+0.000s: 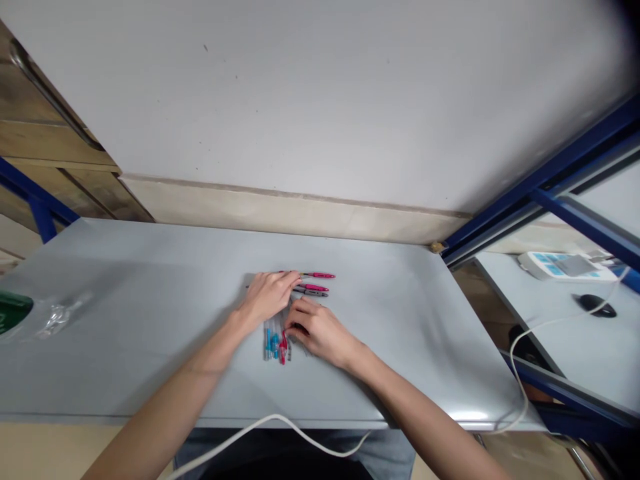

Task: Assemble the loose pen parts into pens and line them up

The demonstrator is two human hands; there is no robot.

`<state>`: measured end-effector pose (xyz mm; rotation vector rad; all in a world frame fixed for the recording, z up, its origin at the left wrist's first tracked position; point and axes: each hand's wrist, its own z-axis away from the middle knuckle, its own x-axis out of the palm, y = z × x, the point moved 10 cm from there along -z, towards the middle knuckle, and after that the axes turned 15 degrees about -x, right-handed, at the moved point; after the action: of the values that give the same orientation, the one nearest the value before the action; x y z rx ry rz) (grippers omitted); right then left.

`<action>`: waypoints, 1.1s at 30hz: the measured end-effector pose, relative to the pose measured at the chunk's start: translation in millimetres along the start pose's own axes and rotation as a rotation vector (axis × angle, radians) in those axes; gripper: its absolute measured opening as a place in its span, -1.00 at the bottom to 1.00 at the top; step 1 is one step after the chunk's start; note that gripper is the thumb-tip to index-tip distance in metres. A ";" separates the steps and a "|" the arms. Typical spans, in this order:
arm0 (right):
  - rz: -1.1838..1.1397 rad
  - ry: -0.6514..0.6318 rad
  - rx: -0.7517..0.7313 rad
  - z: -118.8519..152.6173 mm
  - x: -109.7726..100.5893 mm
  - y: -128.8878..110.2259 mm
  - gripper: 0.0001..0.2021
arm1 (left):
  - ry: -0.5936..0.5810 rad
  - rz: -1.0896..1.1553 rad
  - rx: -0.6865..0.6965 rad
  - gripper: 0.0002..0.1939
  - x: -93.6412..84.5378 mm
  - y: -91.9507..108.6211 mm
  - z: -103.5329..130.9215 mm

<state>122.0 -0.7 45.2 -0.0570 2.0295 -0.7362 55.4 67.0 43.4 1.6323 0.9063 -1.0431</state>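
Both hands rest together near the middle of a grey table (150, 333). My left hand (270, 297) lies palm down over the near ends of three pens (316, 287) with pink and grey barrels, which point right. My right hand (320, 330) is curled just below them, its fingertips on a small clear packet (277, 343) holding several blue and red pens. Whether those fingers pinch one item cannot be told.
Crumpled clear plastic (60, 317) and a dark green object (13, 312) lie at the table's left edge. A white cable (280, 427) runs along the near edge. To the right, past a blue frame (550, 180), a second table holds a white device (565, 265) and a black mouse (594, 305).
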 end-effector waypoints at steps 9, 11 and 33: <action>-0.429 0.644 0.253 26.0 -61.6 42.9 -0.86 | 0.023 -0.006 0.023 -0.72 -2.0 2.1 3.4; -0.448 0.834 0.326 41.5 -77.8 59.9 -0.80 | 0.043 -0.009 0.021 -0.70 -4.2 2.8 5.4; -0.735 0.844 0.485 48.2 -48.5 79.9 -0.78 | 0.000 -0.008 0.099 -0.75 -2.6 18.2 12.5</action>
<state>206.8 57.3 22.8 -0.2533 2.5472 -1.9572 68.3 50.1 49.5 1.7113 0.8735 -1.1082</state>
